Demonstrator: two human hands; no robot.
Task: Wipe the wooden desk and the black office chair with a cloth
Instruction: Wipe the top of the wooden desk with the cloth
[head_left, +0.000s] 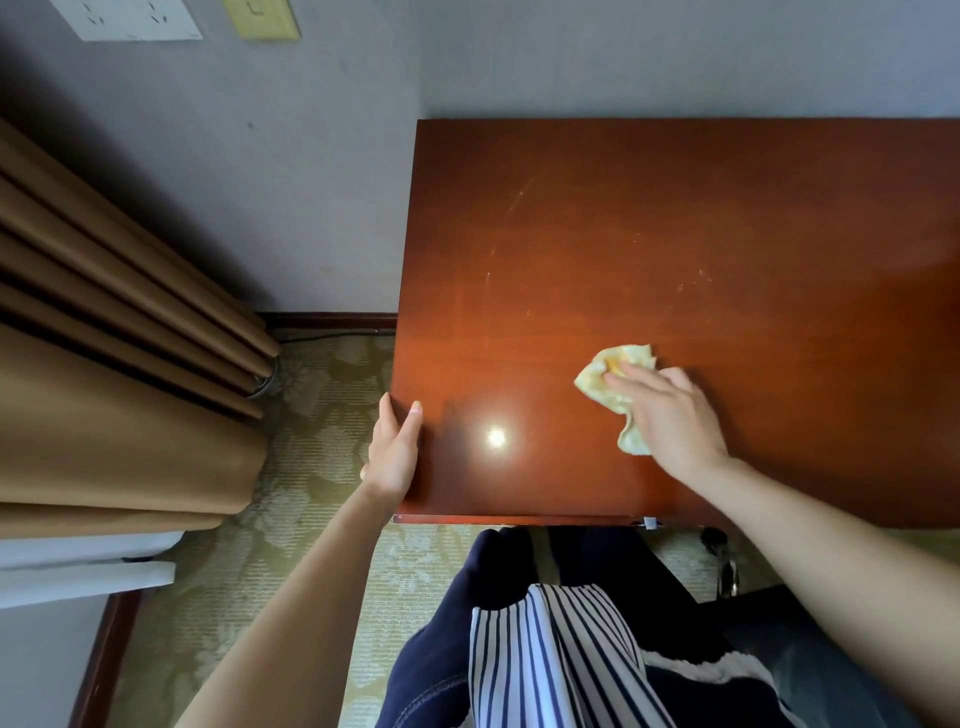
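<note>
Desk-wiping step in hand. The right grip (670, 415) lies flat, fingers extended, pressing a crumpled yellow cloth (602, 379) onto the near middle of the wooden surface (675, 234); nothing is clenched. The left grip (395, 457) rests open against the surface's left edge, steadying. Pale streaks (519, 197) show farther back, so the next stroke should likely reach there. The black office chair (831, 654), lower right, awaits wiping.

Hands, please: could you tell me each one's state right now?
Left hand: open, resting against the wooden desk edge.
Right hand: open, pressing the yellow cloth.
</note>
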